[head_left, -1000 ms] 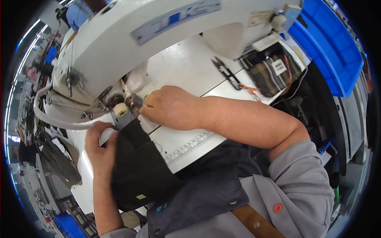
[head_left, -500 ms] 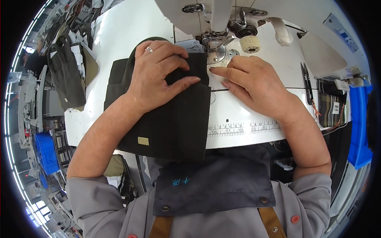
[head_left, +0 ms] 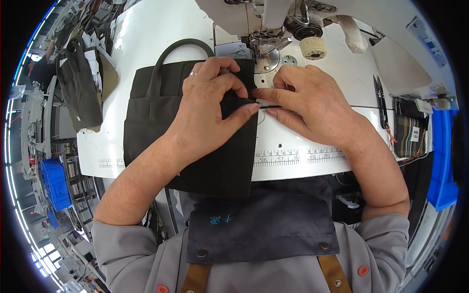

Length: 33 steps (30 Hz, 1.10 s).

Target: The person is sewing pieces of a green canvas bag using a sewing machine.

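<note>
A dark olive fabric bag piece lies flat on the sewing table, its looped handle standing out at the far side. Across its right part rests my left hand, a ring on one finger, with thumb and fingertips closed on the fabric at the right edge. My right hand meets it there from the right. Between its thumb and index finger runs a narrow dark strip at that edge; whether it is the bag's own edge or a separate piece, I cannot tell. The sewing machine's presser foot is just beyond the hands.
The machine head overhangs the far side, with a cream knob on it. Black thread snips lie at the right. A printed ruler runs along the near edge. Another dark bag hangs at the left; a blue bin stands far right.
My left hand has moved right and slightly nearer, its fingertips now closing on the bag's right edge. My right fingertips now meet it, with a dark strip between them. The handle shows more fully.
</note>
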Available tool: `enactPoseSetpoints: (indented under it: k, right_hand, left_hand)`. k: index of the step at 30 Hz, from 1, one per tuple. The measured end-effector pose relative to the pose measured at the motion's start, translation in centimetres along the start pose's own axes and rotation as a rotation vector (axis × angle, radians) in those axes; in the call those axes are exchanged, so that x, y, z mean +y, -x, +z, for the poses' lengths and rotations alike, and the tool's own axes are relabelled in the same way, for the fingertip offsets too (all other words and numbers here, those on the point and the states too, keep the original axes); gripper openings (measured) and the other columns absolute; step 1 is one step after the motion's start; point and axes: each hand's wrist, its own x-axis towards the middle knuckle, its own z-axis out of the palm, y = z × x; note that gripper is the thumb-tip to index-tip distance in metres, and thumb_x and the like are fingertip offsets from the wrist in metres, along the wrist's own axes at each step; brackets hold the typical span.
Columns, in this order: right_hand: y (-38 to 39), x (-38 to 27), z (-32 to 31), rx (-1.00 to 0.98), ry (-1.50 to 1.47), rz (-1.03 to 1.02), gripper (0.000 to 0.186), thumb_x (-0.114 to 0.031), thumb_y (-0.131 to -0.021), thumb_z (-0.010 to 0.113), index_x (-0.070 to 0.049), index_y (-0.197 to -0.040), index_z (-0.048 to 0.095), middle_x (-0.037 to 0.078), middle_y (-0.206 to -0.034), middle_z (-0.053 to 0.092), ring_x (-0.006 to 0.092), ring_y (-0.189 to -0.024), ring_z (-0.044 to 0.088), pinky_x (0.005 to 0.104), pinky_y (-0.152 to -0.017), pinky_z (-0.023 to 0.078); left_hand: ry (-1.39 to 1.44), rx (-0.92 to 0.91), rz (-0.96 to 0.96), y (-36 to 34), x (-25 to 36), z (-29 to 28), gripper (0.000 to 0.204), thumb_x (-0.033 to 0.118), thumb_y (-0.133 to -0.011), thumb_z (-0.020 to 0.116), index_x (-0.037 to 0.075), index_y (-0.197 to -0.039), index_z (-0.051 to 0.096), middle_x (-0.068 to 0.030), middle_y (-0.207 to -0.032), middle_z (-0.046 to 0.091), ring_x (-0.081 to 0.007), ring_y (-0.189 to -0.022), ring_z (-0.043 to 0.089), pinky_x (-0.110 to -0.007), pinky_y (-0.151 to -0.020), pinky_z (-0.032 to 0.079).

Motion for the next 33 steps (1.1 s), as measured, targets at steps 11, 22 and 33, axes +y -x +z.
enactPoseSetpoints:
  k: [11,22,33]
  right_hand:
    - [-0.1,0.0,0.0,0.008,-0.022,-0.004,0.032,-0.020,-0.083,0.079,-0.017,-0.114,0.075,0.003,-0.092,0.057,0.0250,-0.082,0.060,0.0395,-0.072,0.048]
    - [-0.1,-0.1,0.2,0.064,-0.035,-0.014,0.021,-0.020,-0.084,0.079,-0.014,-0.105,0.077,0.005,-0.092,0.059,0.0262,-0.082,0.063,0.0416,-0.070,0.052]
    - [-0.1,-0.3,0.6,0.081,-0.105,-0.083,0.017,-0.018,-0.084,0.079,-0.014,-0.101,0.078,0.005,-0.089,0.061,0.0263,-0.082,0.064,0.0420,-0.071,0.051]
  left_hand:
    - [-0.023,-0.103,0.023,0.0,-0.1,-0.7,0.029,0.019,-0.080,0.086,0.008,-0.095,0.065,-0.0103,-0.145,0.051,-0.0305,-0.137,0.046,-0.044,-0.115,0.035]
    - [0.074,-0.037,0.015,0.3,-0.4,-0.3,0.014,0.009,-0.084,0.080,0.007,-0.092,0.068,-0.0081,-0.142,0.054,-0.0280,-0.137,0.046,-0.042,-0.116,0.037]
    - [0.167,-0.001,0.000,1.7,-0.1,-0.3,0.009,0.009,-0.084,0.080,0.005,-0.089,0.073,-0.0088,-0.134,0.061,-0.0304,-0.126,0.057,-0.041,-0.106,0.045]
